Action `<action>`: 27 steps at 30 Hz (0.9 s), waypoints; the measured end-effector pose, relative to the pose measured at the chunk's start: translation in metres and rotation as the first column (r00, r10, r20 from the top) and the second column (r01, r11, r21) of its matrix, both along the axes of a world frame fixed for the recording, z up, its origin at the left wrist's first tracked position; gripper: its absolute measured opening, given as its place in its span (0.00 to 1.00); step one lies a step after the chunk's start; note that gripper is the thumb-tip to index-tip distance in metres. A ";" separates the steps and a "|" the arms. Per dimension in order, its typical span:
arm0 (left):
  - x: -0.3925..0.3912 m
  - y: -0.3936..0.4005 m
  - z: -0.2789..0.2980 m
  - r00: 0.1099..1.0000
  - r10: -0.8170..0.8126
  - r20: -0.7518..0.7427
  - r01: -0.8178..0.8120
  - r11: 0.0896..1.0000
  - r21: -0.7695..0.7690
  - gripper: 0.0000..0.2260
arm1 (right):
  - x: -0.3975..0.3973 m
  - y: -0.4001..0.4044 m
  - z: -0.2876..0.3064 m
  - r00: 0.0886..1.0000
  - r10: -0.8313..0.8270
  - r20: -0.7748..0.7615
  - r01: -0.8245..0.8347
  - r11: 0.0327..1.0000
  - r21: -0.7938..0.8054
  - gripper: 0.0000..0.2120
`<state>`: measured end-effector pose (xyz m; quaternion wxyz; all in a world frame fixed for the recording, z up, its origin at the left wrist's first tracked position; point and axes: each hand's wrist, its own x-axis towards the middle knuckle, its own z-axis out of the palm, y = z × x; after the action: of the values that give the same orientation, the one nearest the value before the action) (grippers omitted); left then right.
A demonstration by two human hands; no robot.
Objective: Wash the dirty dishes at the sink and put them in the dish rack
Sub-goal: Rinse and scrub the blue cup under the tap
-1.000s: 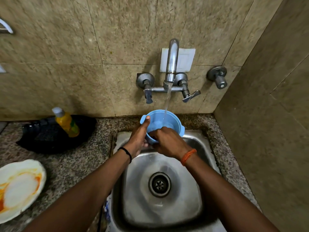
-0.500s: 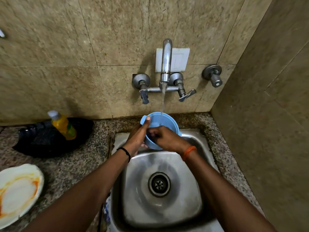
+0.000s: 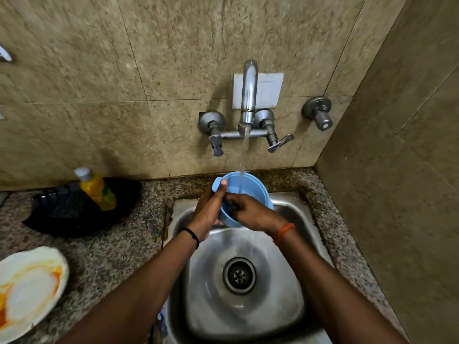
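A light blue plastic bowl (image 3: 248,188) is held over the back of the steel sink (image 3: 293,289), under water running from the wall tap (image 3: 249,95). My left hand (image 3: 210,211) grips the bowl's left side, thumb over the rim. My right hand (image 3: 250,212) grips the near rim, its fingers curled into the bowl and partly hidden. A white plate (image 3: 29,291) smeared with orange sauce lies on the counter at the lower left.
A yellow dish-soap bottle (image 3: 96,189) leans on a black tray (image 3: 74,212) on the granite counter (image 3: 111,256) left of the sink. A tiled wall closes the right side. The sink's drain (image 3: 239,275) is uncovered. A separate valve (image 3: 319,112) sticks out right of the tap.
Both hands keep hold of the bowl under the stream; my right hand's fingers have shifted slightly inside it. The view has tilted a little.
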<state>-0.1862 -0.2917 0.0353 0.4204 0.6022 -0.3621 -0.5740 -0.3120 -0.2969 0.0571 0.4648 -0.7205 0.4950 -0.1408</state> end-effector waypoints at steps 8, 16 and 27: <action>-0.017 0.003 0.006 0.997 -0.051 -0.054 0.053 0.998 0.037 0.22 | 0.000 -0.021 0.019 0.781 -0.282 -0.557 0.085 0.932 -0.353 0.16; -0.006 0.000 0.006 1.000 -0.017 -0.017 0.016 1.000 -0.017 0.21 | 0.007 -0.018 0.015 0.982 -0.034 -0.185 0.081 0.965 0.249 0.14; -0.013 0.000 0.005 1.000 0.005 -0.023 -0.005 1.000 0.008 0.20 | 0.000 -0.017 0.014 0.985 -0.107 -0.135 0.138 0.958 0.250 0.14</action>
<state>-0.1992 -0.2916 0.0403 0.4236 0.5981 -0.3536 -0.5812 -0.3117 -0.3140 0.0706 0.5145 -0.6288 0.5800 -0.0598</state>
